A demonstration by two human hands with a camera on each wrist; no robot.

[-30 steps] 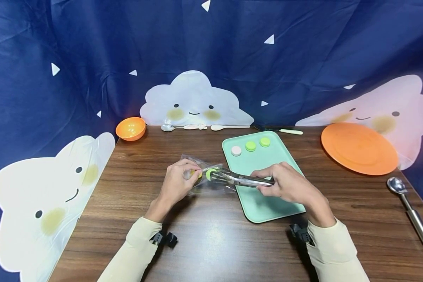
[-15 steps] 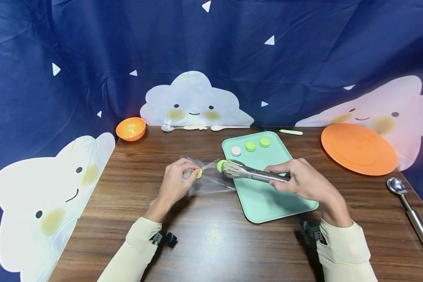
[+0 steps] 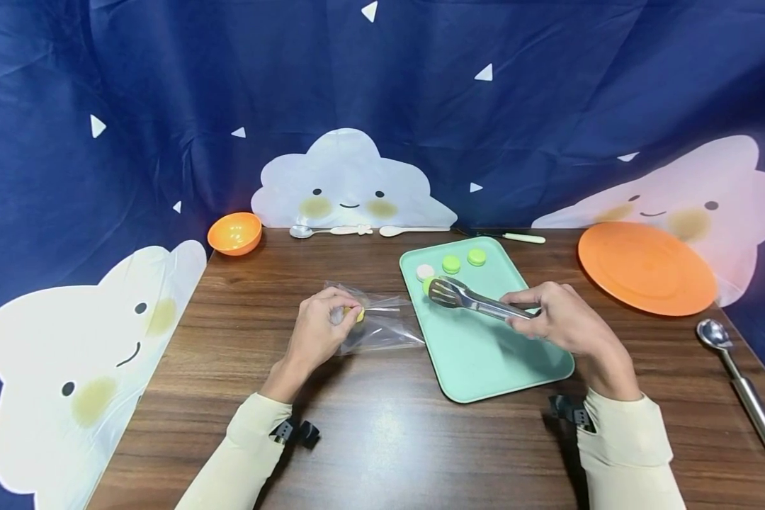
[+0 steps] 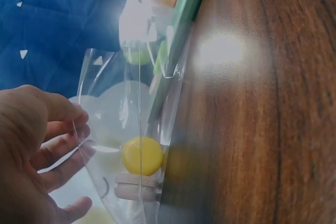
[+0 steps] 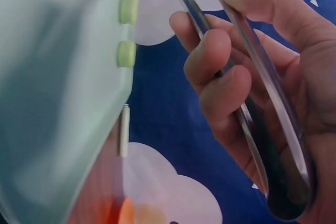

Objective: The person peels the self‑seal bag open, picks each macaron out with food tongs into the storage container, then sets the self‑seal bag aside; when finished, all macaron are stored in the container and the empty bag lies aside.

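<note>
Two hands work over a dark wood-grain desk (image 3: 382, 439), smooth enough to throw back a lamp glare in the left wrist view. Largest on it is the mint-green tray (image 3: 484, 354), a flat matte rectangle with rounded corners lying right of the middle, its far end toward the back edge. At the right edge sits a round orange plate (image 3: 647, 268), with a steel scoop (image 3: 742, 386) nearer the front right corner; a small orange bowl (image 3: 234, 232) stands at the back left corner.

The clear plastic bag (image 3: 382, 324), thin and crinkled, lies just left of the tray. The left hand (image 3: 321, 326) pinches its closed end, fingers curled, apparently to keep the mouth facing the tray. Inside it a yellow macaron (image 4: 142, 156) and a beige macaron (image 4: 135, 187) sit together.

The right hand (image 3: 564, 322) is curled round the polished metal tongs (image 3: 478, 301), squeezing the two arms together so the slotted tips grip a green macaron (image 3: 428, 285) low over the tray's far end. Just beyond it a row of three small discs rests on the tray: a white macaron (image 3: 424, 271) and two green macarons (image 3: 460, 261)
</note>
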